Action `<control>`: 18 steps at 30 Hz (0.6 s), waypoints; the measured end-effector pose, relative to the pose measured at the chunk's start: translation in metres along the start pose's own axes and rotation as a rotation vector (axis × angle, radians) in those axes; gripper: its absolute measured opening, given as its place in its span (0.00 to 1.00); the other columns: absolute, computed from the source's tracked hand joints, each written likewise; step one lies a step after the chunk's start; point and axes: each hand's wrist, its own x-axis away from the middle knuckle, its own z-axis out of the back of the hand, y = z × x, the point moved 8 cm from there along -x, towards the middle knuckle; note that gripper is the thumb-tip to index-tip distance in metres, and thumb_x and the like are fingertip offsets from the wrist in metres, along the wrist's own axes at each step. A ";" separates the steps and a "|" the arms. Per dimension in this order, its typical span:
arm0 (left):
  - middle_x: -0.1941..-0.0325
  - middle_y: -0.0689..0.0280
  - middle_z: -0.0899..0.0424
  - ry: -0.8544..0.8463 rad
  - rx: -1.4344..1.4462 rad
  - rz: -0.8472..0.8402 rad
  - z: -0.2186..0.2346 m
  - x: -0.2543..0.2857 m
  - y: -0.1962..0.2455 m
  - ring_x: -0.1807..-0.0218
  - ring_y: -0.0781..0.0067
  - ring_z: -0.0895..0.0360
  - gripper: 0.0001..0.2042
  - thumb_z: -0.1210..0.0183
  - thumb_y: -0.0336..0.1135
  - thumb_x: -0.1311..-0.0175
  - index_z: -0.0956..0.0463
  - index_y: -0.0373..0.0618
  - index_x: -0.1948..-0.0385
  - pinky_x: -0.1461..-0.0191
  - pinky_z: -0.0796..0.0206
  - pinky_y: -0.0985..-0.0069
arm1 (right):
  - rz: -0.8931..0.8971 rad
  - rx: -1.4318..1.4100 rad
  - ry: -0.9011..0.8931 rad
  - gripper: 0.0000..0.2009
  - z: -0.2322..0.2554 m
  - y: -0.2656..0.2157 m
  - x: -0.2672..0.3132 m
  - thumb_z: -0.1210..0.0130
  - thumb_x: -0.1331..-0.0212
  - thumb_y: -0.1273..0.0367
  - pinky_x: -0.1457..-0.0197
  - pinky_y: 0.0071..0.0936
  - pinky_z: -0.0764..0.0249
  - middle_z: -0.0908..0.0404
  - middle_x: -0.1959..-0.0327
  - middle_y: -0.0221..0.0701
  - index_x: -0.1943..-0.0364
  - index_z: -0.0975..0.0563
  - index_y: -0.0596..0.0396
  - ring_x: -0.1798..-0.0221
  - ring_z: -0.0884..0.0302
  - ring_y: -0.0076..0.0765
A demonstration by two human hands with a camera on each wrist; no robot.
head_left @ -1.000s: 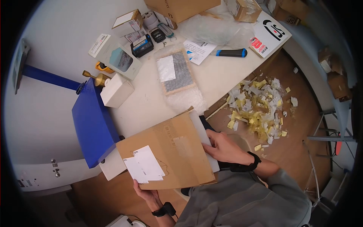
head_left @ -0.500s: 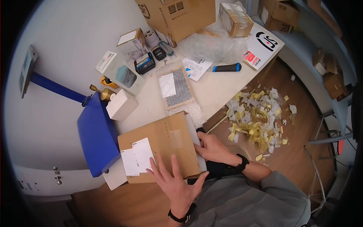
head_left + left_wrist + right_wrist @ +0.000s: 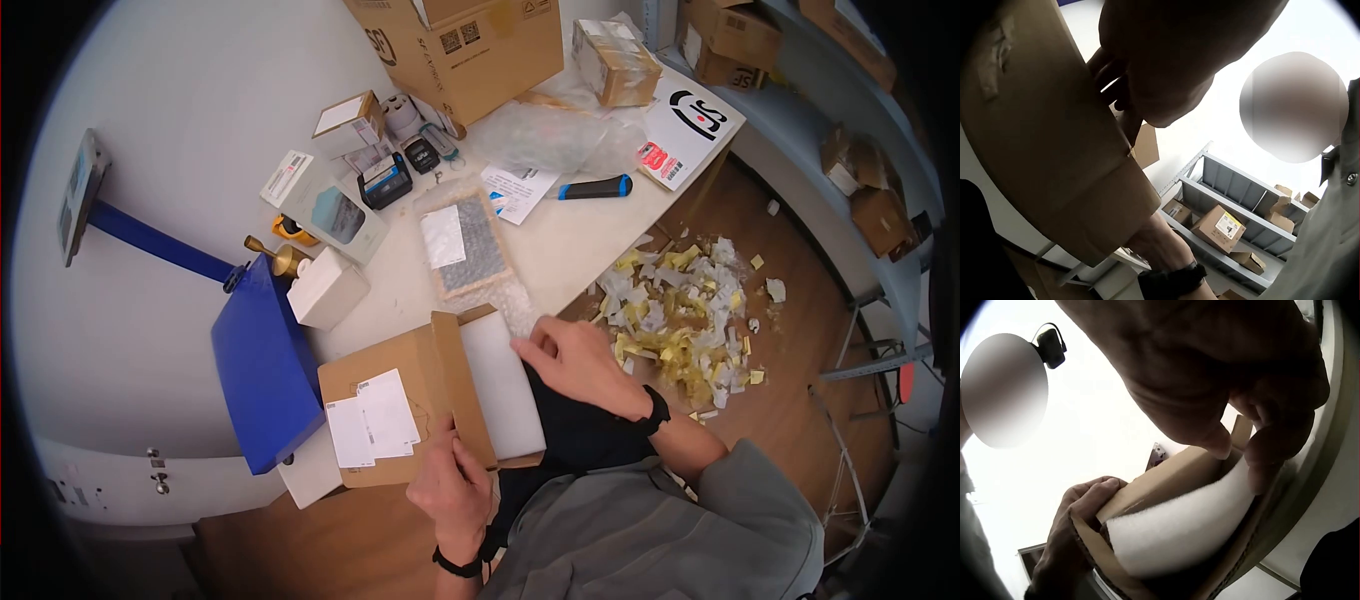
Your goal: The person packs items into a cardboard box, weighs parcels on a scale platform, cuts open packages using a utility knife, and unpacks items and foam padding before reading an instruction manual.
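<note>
A flat cardboard carton (image 3: 385, 385) with white labels on its face lies across the table's near edge, its right-hand end open. White foam padding (image 3: 500, 385) shows inside that end. My left hand (image 3: 455, 490) pinches the carton's raised end flap (image 3: 465, 390) between thumb and fingers; the right wrist view shows that same left hand (image 3: 1082, 506) at the cardboard edge. At the foam's outer edge is my right hand (image 3: 585, 365), thumb and fingertips pinching the padding (image 3: 1172, 531) in the right wrist view.
A bubble-wrapped panel (image 3: 465, 245) lies behind the carton. A blue-and-black handle (image 3: 595, 188), a label printer (image 3: 385, 180) and a large carton (image 3: 480, 60) are farther back. The blue stand (image 3: 260, 370) is at left; paper scraps (image 3: 690, 310) cover the floor at right.
My left hand has come from under the carton, over its face, to the end flap. The flap now stands raised, baring more foam. My right hand has stayed by the open end.
</note>
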 end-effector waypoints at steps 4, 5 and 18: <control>0.52 0.48 0.13 0.041 0.087 -0.064 -0.005 0.006 0.016 0.44 0.41 0.15 0.12 0.35 0.24 0.37 0.21 0.35 0.53 0.52 0.19 0.62 | -0.009 0.116 0.203 0.27 0.035 0.007 -0.070 0.39 0.34 0.50 0.58 0.46 0.20 0.14 0.74 0.46 0.60 0.20 0.67 0.67 0.13 0.56; 0.52 0.48 0.13 0.047 0.090 -0.074 -0.003 0.003 0.021 0.44 0.41 0.15 0.12 0.35 0.24 0.37 0.21 0.35 0.53 0.52 0.19 0.62 | -0.005 0.116 0.214 0.27 0.033 0.010 -0.084 0.39 0.34 0.50 0.58 0.46 0.20 0.14 0.74 0.46 0.60 0.20 0.67 0.67 0.13 0.56; 0.40 0.47 0.15 0.170 0.022 -0.105 -0.025 0.010 0.022 0.33 0.41 0.22 0.06 0.40 0.28 0.34 0.24 0.33 0.65 0.31 0.30 0.44 | -0.299 -0.124 -0.067 0.30 -0.042 0.035 -0.138 0.33 0.47 0.48 0.54 0.38 0.20 0.12 0.64 0.46 0.58 0.17 0.68 0.60 0.13 0.49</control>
